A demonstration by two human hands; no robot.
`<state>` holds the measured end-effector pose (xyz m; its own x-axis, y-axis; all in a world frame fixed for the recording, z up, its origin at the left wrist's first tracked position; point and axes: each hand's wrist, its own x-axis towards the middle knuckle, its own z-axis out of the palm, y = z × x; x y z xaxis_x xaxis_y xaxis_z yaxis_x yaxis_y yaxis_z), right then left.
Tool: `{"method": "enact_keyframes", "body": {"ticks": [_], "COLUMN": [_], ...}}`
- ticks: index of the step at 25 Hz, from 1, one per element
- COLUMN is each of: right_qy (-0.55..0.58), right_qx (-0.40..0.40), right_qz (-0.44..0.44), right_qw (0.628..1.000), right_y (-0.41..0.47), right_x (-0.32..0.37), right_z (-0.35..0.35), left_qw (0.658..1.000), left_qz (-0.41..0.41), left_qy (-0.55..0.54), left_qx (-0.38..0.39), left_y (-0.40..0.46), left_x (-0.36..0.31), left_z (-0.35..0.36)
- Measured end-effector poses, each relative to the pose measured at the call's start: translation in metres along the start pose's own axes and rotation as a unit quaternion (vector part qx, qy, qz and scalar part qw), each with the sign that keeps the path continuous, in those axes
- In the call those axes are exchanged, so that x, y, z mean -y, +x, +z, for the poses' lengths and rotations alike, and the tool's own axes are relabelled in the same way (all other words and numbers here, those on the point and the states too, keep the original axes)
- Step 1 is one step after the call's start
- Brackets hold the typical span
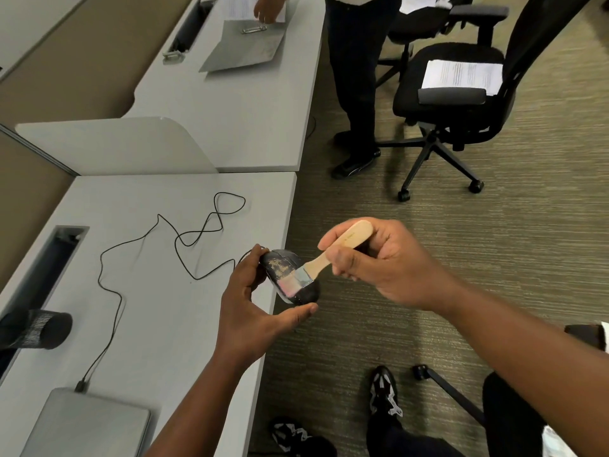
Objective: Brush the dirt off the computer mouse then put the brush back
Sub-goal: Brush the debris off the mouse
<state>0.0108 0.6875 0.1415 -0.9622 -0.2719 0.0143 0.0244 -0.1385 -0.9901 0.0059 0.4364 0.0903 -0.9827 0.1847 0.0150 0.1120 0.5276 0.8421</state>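
while the left hand (252,303) is gripping the computer mouse (290,277) just past the desk's right edge, thumb curling under its near end and fingers wrapping the far side, the right hand (379,262) is closing around the wooden handle of the brush (324,258). the mouse is sitting a little below the middle of the view, its long axis running from about 11 o'clock down to 5 o'clock, with the cable end pointing up toward 11 o'clock. pale dirt is showing on its dark top. the brush is lying across it, handle tip pointing toward 1 o'clock and bristles pointing toward 7 o'clock, touching the mouse's upper surface near its lower half.

at 7 o'clock a closed grey laptop (85,423) is resting on the desk (184,324), with the black cable (158,249) running from beside it in loose loops toward 11 o'clock and back to the mouse. at 9 o'clock a dark cylinder (39,328) is lying by a slot in the desk.

farther off, at 1 o'clock, an office chair (461,103) is carrying printed papers (461,75), and at 12 o'clock another person (356,87) is standing beside a second desk, a hand on a clipboard (245,47).
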Motion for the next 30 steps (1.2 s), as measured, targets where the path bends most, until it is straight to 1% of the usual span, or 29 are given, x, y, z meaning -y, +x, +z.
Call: {"method": "enact_keyframes", "body": {"ticks": [2, 5, 8, 15, 20, 22, 24, 25, 26, 28, 30], "right_qy": [-0.011, -0.039, -0.074, -0.194, -0.244, -0.282, -0.343, -0.354, -0.337, -0.23, -0.138], "right_qx": [-0.015, -0.021, 0.003, 0.061, 0.073, 0.098, 0.123, 0.119, 0.099, 0.045, 0.019], "right_qz": [0.003, 0.045, 0.064, 0.056, 0.056, 0.065, 0.07, 0.068, 0.062, 0.043, 0.028], "right_qw": [1.0, 0.998, 0.995, 0.978, 0.966, 0.952, 0.928, 0.925, 0.934, 0.971, 0.99], "right_y": [0.006, 0.014, 0.012, 0.005, 0.006, 0.007, 0.005, 0.005, 0.005, 0.003, 0.002], "right_x": [-0.003, -0.005, -0.004, 0.013, 0.02, 0.021, 0.02, 0.02, 0.019, 0.019, 0.017], "right_z": [0.009, 0.011, 0.009, 0.002, -0.009, -0.016, -0.023, -0.026, -0.028, -0.027, -0.019], "left_qw": [1.0, 0.999, 0.999, 0.998, 0.997, 0.997, 0.996, 0.996, 0.996, 0.996, 0.996], "left_qz": [0.006, 0.009, -0.001, -0.016, -0.009, -0.009, -0.012, -0.012, -0.013, -0.019, -0.027], "left_qy": [0.011, 0.034, 0.04, 0.052, 0.065, 0.07, 0.074, 0.076, 0.077, 0.078, 0.074], "left_qx": [0.005, 0.013, 0.021, 0.029, 0.04, 0.04, 0.038, 0.037, 0.036, 0.037, 0.04], "left_y": [0.0, 0.0, 0.0, 0.002, 0.005, 0.005, 0.006, 0.006, 0.006, 0.007, 0.006], "left_x": [-0.001, 0.001, 0.004, 0.003, 0.005, 0.007, 0.005, 0.004, 0.004, 0.005, 0.006], "left_z": [0.0, -0.001, -0.001, 0.004, 0.004, 0.003, 0.001, 0.001, 0.001, 0.001, 0.002]}}
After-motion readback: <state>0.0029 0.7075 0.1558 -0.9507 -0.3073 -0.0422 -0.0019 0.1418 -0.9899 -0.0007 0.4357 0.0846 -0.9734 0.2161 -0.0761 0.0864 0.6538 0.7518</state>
